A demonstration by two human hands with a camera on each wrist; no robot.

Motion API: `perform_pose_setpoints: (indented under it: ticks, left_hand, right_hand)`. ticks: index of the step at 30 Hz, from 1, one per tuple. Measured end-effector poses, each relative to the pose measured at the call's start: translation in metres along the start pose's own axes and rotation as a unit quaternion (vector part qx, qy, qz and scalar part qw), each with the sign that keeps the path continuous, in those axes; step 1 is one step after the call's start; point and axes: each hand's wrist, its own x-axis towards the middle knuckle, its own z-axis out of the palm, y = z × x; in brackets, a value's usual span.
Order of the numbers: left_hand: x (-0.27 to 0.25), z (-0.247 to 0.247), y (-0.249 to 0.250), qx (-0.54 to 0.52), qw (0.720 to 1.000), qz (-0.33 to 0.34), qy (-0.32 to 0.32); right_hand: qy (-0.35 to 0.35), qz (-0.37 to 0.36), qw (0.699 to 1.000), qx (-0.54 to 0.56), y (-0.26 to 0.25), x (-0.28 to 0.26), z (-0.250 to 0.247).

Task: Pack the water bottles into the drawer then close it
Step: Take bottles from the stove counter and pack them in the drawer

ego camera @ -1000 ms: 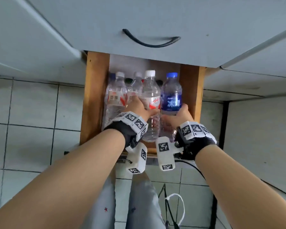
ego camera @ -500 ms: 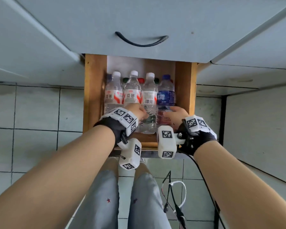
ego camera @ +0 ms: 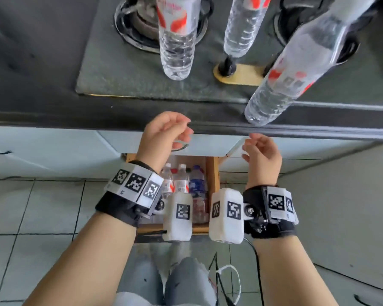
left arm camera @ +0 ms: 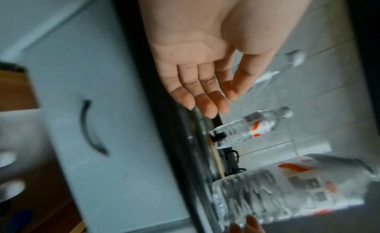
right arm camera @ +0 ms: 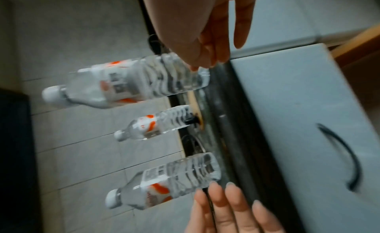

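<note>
Dark gas hob (ego camera: 124,69) set into a dark desk (ego camera: 42,107). Black control knob (ego camera: 227,62) stands on a brass plate (ego camera: 248,76). Burner ring (ego camera: 139,21) at rear left. Tiled floor (ego camera: 31,208) below; black cable (ego camera: 255,252) trails across it.

Showing clear, glossy ribbed plastic on the water bottles (ego camera: 177,40) with paper-like labels; showing raw wood on the drawer (ego camera: 212,173) walls behind a smooth matt grey front; looking dark, speckled and stone-like along the desk (ego camera: 53,62); gleaming glazed on the floor tiles (ego camera: 42,206); appearing white matt plastic on the wrist modules (ego camera: 177,215).
</note>
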Motion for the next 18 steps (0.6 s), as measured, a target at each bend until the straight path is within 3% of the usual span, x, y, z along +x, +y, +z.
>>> perform_pose_setpoints:
  ticks: [2,5,8,11,13,18]
  left_hand:
    - [0.010,0.010,0.025,-0.001,0.999,0.043,0.024]
    - [0.032,0.023,0.054,-0.020,0.988,0.101,0.112]
    - [0.063,0.026,0.073,0.020,0.971,0.147,0.186]
    - [0.086,0.027,0.088,0.050,0.965,0.176,0.185]
    - [0.095,0.031,0.097,0.063,0.966,0.182,0.173]
    - [0.099,0.034,0.105,0.127,0.946,0.159,0.252]
  right_hand:
    - [0.035,-0.049,0.998,0.023,-0.027,0.008,0.000]
    - [0.049,-0.106,0.993,0.033,-0.055,0.024,0.000]
    - [0.004,-0.143,0.990,0.020,-0.071,0.042,0.001]
    - [-0.041,-0.142,0.989,0.008,-0.082,0.055,0.002]
    - [-0.046,-0.134,0.990,0.002,-0.082,0.060,0.001]
    - [-0.037,-0.135,0.990,-0.023,-0.077,0.064,-0.004]
